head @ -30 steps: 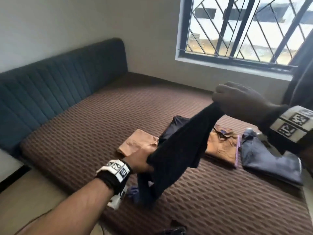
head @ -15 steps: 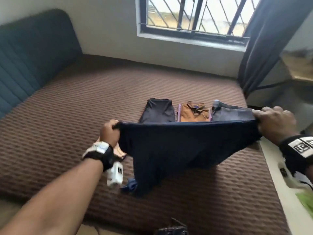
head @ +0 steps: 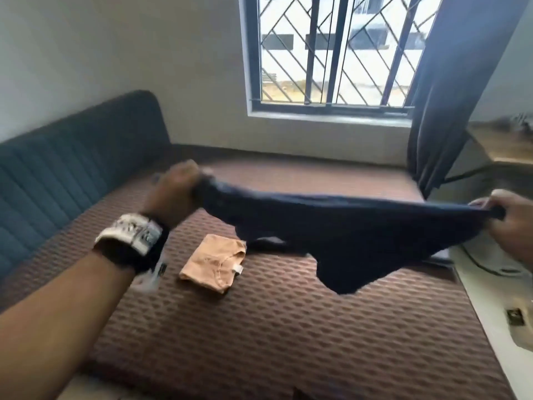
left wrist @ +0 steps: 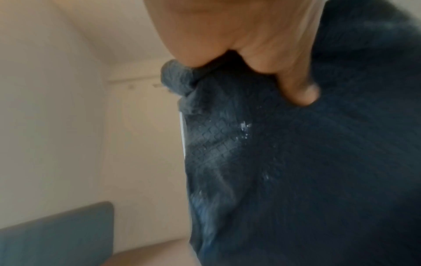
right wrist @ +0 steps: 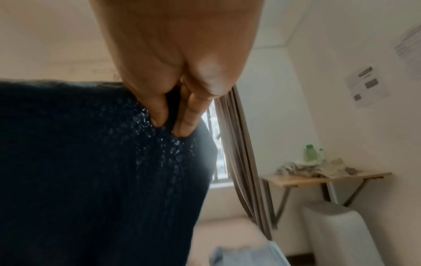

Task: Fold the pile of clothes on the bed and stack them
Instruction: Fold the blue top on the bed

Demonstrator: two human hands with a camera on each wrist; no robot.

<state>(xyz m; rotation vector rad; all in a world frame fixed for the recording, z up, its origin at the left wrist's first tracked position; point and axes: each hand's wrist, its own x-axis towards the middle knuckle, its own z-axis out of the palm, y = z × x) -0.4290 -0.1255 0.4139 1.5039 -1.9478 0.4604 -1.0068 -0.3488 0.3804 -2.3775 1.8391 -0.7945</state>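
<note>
The left hand [head: 176,194] is bunched around one end of the dark garment [head: 354,226], fingers curled into the cloth; in the left wrist view the thumb and fingers [left wrist: 293,84] pinch a rolled edge of the fabric [left wrist: 284,171], which hangs down from the grip. The right hand [head: 510,226] pinches the other end, and the right wrist view shows two fingertips [right wrist: 189,117] pressed against the thumb side with the cloth [right wrist: 91,171] caught between them.

Between the two grips the garment is stretched almost level in the air above the bed [head: 288,327], its upper edge taut from hand to hand. The rest of it sags below that edge, deepest toward the right side, where a point of cloth hangs down without touching the mattress.

Under the left end of the garment, and apart from it, a folded tan shirt [head: 215,264] lies flat on the bed. Past the bed stand the padded headboard [head: 72,163] on the left, the barred window [head: 331,53] straight ahead, and a dark curtain [head: 444,96] by the right hand. A small wooden table [right wrist: 325,178] with clutter stands at the far right.
</note>
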